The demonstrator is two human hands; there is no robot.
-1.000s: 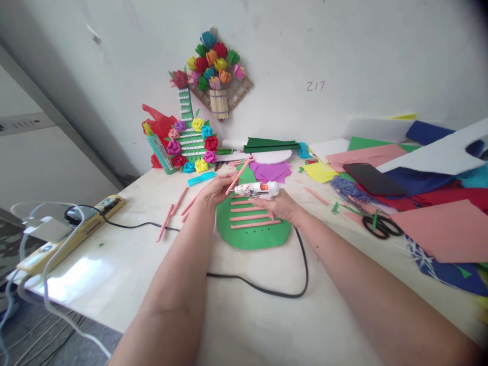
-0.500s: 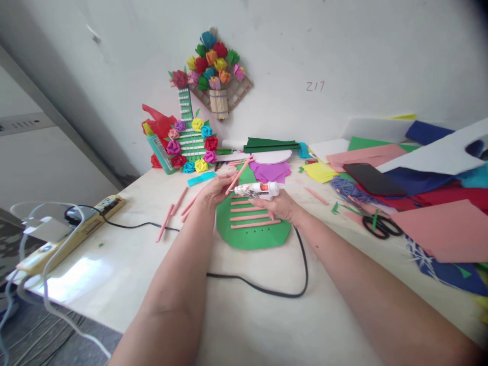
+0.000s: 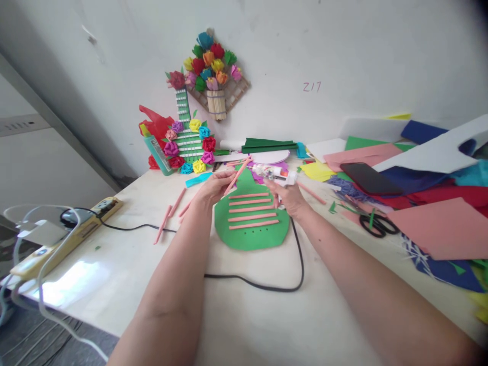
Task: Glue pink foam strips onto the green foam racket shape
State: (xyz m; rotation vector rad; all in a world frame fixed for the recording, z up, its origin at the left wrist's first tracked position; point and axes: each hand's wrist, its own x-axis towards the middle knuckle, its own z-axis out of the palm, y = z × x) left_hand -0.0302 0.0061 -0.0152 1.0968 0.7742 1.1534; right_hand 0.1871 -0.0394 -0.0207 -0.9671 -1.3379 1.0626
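My left hand [image 3: 216, 188] pinches a thin pink paper roll [image 3: 238, 176], which slants up to the right. A white glue gun [image 3: 275, 174] is in my right hand [image 3: 286, 197], its nozzle pointing left toward the roll but a little apart from it. Below both hands lies a green guitar-shaped paper piece [image 3: 251, 239]. Several pink paper rolls [image 3: 252, 209] lie across it in parallel rows, above a line of small dark dots. More loose pink rolls [image 3: 163, 224] rest on the table left of my forearm.
A black cord [image 3: 255, 283] loops over the table front. Scissors [image 3: 377, 223], a phone [image 3: 370, 178] and coloured sheets [image 3: 438, 223] are at right. A flower-trimmed paper guitar [image 3: 190, 140] and glue bottle [image 3: 158, 155] stand behind; a power strip [image 3: 68, 239] is at left.
My right hand has drawn the glue gun to the right and slightly up, away from the lower end of the pink roll. My left hand still holds the roll.
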